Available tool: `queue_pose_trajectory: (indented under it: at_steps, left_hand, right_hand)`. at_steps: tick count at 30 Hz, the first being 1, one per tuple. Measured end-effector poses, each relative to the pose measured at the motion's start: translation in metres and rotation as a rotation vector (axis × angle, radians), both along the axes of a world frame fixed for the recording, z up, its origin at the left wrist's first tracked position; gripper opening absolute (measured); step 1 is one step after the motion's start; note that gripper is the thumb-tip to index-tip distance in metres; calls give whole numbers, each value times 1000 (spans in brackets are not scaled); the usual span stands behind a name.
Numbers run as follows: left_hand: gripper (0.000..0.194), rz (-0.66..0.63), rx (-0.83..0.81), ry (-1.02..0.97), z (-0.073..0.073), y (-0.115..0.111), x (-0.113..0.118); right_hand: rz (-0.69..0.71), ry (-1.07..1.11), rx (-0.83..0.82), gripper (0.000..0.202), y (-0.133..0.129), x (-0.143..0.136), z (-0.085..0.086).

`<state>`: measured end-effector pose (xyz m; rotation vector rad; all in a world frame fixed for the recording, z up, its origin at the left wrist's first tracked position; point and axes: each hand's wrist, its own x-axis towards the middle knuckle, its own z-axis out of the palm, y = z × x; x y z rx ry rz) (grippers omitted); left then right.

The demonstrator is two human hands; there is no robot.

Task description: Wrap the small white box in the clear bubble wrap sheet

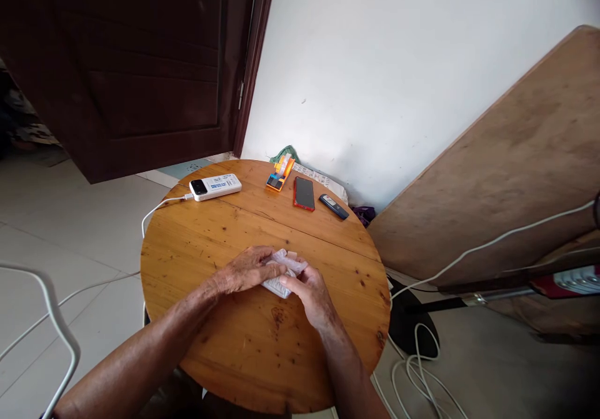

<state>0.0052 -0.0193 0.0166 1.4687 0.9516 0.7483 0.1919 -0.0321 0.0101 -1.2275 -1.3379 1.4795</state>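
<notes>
Both hands rest on a round wooden table [220,231] near its middle. My left hand [248,271] lies palm down on a small crumpled white packet [284,276], fingers curled over its left side. My right hand [312,292] pinches the packet's right edge from below. The packet looks like thin clear or white plastic wrap, and most of it is hidden under the fingers.
At the table's far edge lie a white power bank [215,187] with a white cable, an orange box [280,175], a red-cased phone [304,193] and a dark remote [334,206]. A tilted wooden board [506,175] leans at right. White cables [422,369] trail on the floor.
</notes>
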Motion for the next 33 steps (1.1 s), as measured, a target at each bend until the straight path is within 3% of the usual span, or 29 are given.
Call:
queue_pose_trajectory:
  at_steps: [5,10,17,23,33]
  left_hand:
    - [35,-71,-47,-68,5,-1,-3]
    - [35,-61,-90,-140,-1,1,1]
    - [33,-8,-73,-104,-7,2,4]
    - [38,9,3,10,-3,0,4]
    - [32,-45,-32,-22,-2,0,4]
  right_hand:
    - [-33,-65,-24,41,1,3,-5]
    - [-45,-184,132,43,2,5,-5]
    - [9,-78,175,43,3,11,3]
    - [-36,-161,151,38,5,11,-6]
    - [-22,-220,167,31,8,7,-8]
